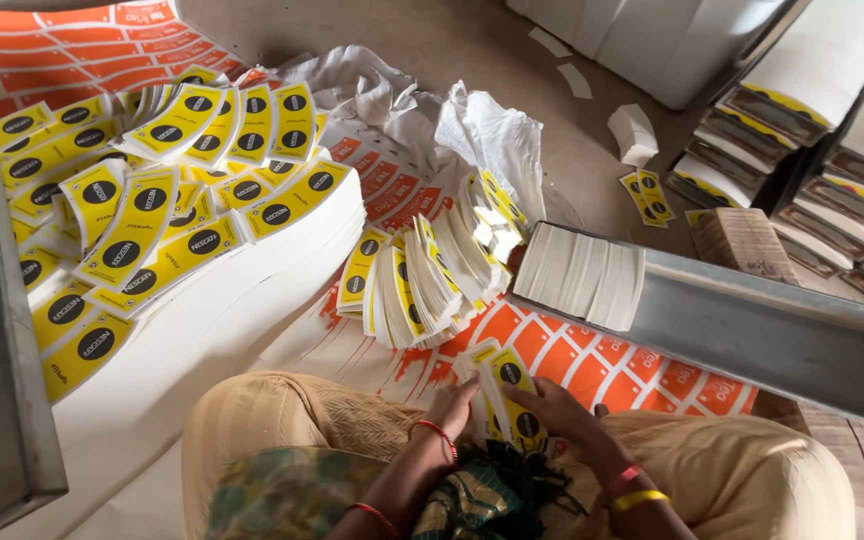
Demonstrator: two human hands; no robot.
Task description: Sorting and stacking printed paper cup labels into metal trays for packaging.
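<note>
Yellow blanks [422, 285] beside metal chute [772, 335]

Looking steeply down from head height, close over lap and hands [512, 410], facing forward across floor [452, 40] strewn with label stacks [422, 280]; only one view, nothing shared.
</note>
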